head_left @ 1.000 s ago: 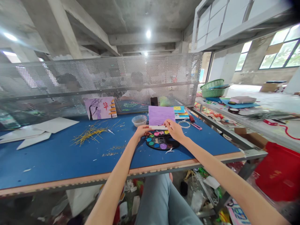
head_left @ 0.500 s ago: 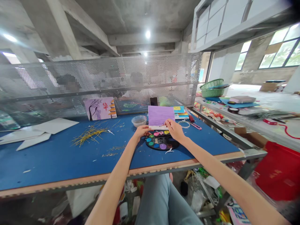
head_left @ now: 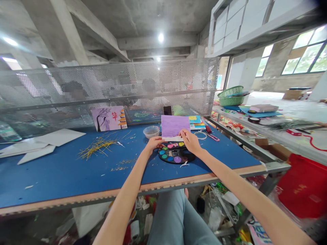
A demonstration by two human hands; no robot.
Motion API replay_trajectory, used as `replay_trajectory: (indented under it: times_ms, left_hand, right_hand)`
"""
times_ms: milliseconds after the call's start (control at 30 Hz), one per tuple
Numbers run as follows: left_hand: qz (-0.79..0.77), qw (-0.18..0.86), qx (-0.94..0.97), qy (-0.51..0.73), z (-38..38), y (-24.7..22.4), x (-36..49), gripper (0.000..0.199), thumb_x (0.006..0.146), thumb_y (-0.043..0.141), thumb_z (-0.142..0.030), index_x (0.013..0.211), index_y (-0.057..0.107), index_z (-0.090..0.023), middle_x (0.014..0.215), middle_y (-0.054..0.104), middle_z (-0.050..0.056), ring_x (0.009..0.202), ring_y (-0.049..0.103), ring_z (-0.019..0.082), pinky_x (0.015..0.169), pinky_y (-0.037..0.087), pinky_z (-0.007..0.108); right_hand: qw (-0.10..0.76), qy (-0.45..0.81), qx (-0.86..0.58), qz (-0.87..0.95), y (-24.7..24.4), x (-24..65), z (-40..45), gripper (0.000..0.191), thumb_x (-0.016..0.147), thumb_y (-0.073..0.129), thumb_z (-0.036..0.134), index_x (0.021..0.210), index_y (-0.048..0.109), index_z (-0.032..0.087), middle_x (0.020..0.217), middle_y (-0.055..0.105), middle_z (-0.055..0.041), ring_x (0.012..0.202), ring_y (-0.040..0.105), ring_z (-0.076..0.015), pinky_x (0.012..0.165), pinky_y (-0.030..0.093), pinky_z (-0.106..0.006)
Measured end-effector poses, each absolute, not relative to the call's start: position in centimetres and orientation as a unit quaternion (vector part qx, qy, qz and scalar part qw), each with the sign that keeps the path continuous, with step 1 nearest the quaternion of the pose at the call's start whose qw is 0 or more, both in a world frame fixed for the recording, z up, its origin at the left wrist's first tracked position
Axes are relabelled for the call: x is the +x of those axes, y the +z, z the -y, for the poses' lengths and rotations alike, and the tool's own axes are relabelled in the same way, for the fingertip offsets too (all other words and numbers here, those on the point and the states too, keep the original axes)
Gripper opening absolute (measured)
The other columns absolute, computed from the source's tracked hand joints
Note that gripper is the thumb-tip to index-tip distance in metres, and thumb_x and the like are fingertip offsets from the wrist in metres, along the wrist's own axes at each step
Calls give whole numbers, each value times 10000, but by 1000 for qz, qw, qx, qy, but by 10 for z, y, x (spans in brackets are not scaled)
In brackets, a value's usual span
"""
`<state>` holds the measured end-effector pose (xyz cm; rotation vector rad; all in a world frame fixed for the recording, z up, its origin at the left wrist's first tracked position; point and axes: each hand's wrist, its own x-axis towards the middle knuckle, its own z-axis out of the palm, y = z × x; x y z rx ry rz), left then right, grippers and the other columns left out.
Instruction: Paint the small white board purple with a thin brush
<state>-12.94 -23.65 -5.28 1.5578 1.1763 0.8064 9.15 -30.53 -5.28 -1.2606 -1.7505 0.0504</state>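
Observation:
A white board [head_left: 175, 126] stands propped, its face covered in purple paint except for a white strip along the bottom. My left hand [head_left: 154, 143] grips the board's lower left corner, fingers closed. At the lower right of the board my right hand [head_left: 189, 141] is pinched around a thin paintbrush, mostly hidden by the fingers, its tip near the white strip. Below both hands lies a black paint palette [head_left: 166, 155] with several coloured wells, among them a purple one [head_left: 177, 159]. A clear plastic bowl [head_left: 151, 131] sits just beyond my left hand.
A finished-looking purple picture [head_left: 109, 118] leans against the perforated metal screen [head_left: 143, 81]. Yellow sticks [head_left: 98, 147] and white boards [head_left: 60, 136] lie to the left. Behind the board are a phone [head_left: 167, 110] and a pink cutter [head_left: 214, 137]. A side shelf holds a green basket [head_left: 231, 96].
My right hand has shifted very slightly with the brush, along the white strip, and the brush tip shows less now. My left hand stays at the board's corner.

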Motion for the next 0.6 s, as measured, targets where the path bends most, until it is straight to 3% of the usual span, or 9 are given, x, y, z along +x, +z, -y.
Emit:
replay_trajectory:
  times_ms: [600]
  left_hand:
    - [-483, 487, 648, 332, 235, -53, -130, 252, 931, 603, -322, 1095, 621, -132, 1021, 665, 57, 824, 652, 152, 737, 565, 335]
  right_hand:
    - [465, -15, -527, 711, -54, 96, 301, 361, 1009, 268, 335, 859, 574, 216, 837, 691, -32, 759, 622, -172, 663, 376, -254]
